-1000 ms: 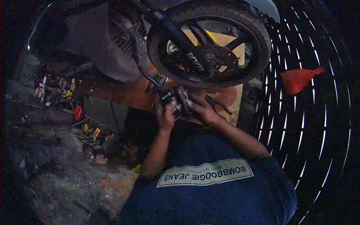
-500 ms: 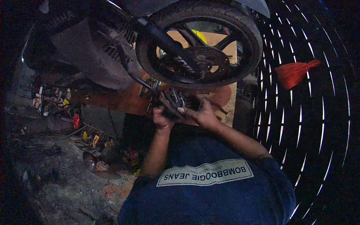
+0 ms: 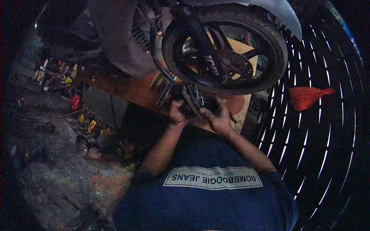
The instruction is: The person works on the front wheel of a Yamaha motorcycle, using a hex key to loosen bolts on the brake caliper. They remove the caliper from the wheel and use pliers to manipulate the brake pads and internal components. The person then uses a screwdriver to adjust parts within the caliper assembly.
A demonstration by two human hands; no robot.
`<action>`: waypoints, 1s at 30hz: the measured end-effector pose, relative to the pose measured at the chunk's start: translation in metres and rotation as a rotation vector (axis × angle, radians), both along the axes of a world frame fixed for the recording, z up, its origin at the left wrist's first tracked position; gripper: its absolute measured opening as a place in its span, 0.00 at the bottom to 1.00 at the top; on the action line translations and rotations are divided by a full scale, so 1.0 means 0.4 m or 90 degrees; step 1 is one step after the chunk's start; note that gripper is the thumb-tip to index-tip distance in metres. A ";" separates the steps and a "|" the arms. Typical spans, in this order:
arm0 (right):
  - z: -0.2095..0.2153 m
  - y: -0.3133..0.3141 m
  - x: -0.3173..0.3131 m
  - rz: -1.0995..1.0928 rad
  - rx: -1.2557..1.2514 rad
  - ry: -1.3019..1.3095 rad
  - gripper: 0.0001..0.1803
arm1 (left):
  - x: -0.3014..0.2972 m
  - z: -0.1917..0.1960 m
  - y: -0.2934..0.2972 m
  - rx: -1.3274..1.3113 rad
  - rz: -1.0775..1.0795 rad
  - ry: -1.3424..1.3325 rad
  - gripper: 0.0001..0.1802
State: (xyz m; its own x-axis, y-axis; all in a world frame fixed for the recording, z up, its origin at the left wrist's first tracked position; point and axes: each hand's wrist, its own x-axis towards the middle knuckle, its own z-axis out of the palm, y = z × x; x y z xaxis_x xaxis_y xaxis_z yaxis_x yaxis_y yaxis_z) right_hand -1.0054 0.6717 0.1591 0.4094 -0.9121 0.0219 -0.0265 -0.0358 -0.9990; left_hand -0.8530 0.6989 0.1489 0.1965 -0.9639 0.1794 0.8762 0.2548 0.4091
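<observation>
My left hand and my right hand close together around a dark metal part just below a motorcycle's front wheel. The part is small, with shiny plates or clips on top; its exact kind is hard to tell in the dim light. Both hands grip it from either side, fingers curled. The wheel has a black tyre, cast spokes and a brake disc. A dark fork leg runs down across it. My forearms come up from my blue shirt.
The motorcycle's engine and body fill the upper left. An orange-brown board lies under the wheel. Small tools and bottles are scattered at left on a dirty floor. A metal grille with a red cloth stands at right.
The view has shifted, so the wheel sits higher and larger. My hands stay closed on the part under the wheel, working it slightly.
</observation>
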 end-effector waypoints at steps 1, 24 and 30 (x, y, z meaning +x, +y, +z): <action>-0.005 -0.001 -0.003 0.022 -0.005 0.002 0.32 | -0.003 0.006 0.001 -0.002 0.018 -0.022 0.30; 0.015 0.001 -0.013 0.065 0.000 0.051 0.28 | 0.009 0.017 0.012 -0.004 -0.033 0.017 0.28; 0.052 0.005 -0.017 0.056 0.069 0.032 0.27 | -0.006 0.035 0.015 0.055 -0.011 0.040 0.26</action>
State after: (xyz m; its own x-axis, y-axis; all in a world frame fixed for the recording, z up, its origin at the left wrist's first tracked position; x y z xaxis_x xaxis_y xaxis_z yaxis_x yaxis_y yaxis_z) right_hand -1.0121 0.6739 0.1798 0.4860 -0.8685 -0.0979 -0.0786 0.0682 -0.9946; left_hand -0.8555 0.7050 0.1628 0.1885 -0.9785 0.0837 0.9044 0.2062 0.3736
